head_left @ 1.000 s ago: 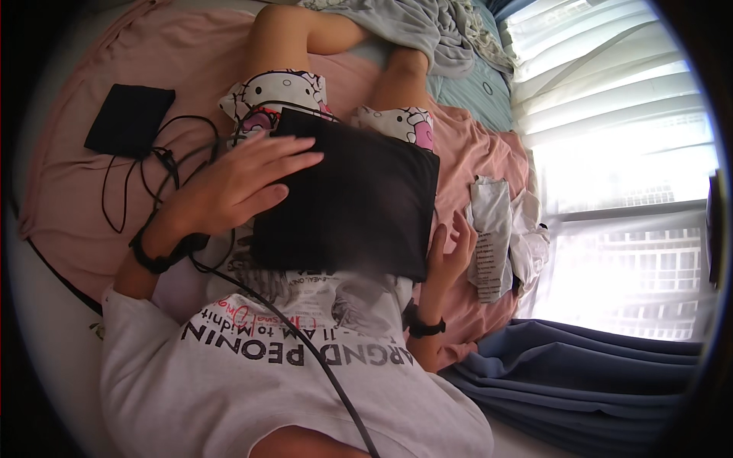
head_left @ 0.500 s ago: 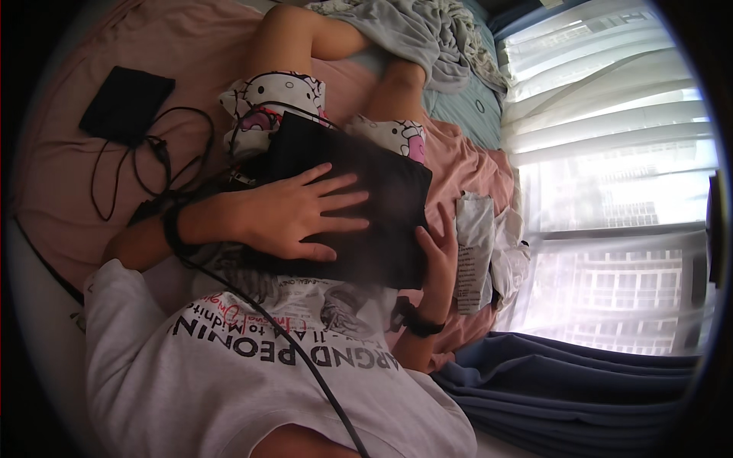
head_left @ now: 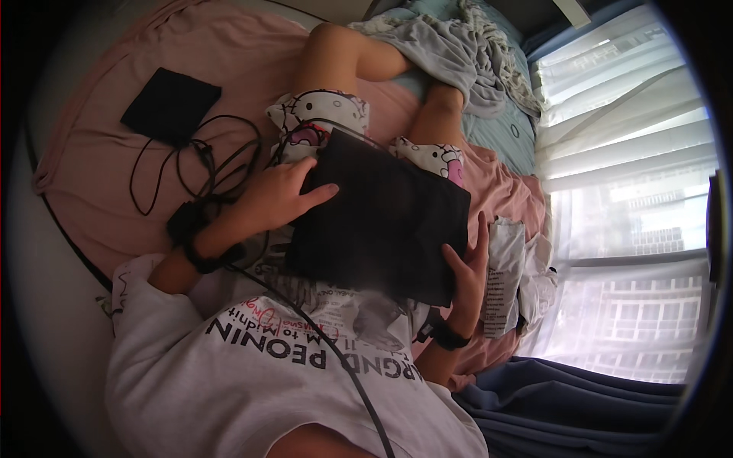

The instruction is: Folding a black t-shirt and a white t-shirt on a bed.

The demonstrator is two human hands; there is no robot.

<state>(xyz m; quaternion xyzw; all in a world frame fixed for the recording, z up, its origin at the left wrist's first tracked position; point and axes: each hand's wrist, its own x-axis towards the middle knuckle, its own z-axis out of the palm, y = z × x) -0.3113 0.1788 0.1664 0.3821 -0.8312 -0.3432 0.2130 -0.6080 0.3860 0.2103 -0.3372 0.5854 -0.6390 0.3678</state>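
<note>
A folded black cloth lies as a flat, roughly square piece across my lap. Its left edge is in my left hand, the thumb on top and the other fingertips partly hidden at the edge. On the opposite side, my right hand holds the right edge between a thumb laid on the cloth and fingers stretched along the outside. A smaller folded black piece rests on the bed to the far left, apart from both hands. Dark bands are on both my wrists.
A looped black cable lies on the pink bedsheet at left, and another cable runs over my shirt. Grey-white printed packaging sits right of my right hand. Beyond are a grey blanket, sheer-curtained window and blue curtain.
My left hand has drawn back from lying spread on the middle of the black cloth to its left edge. My right hand stays at the right edge. The whole view has shifted.
</note>
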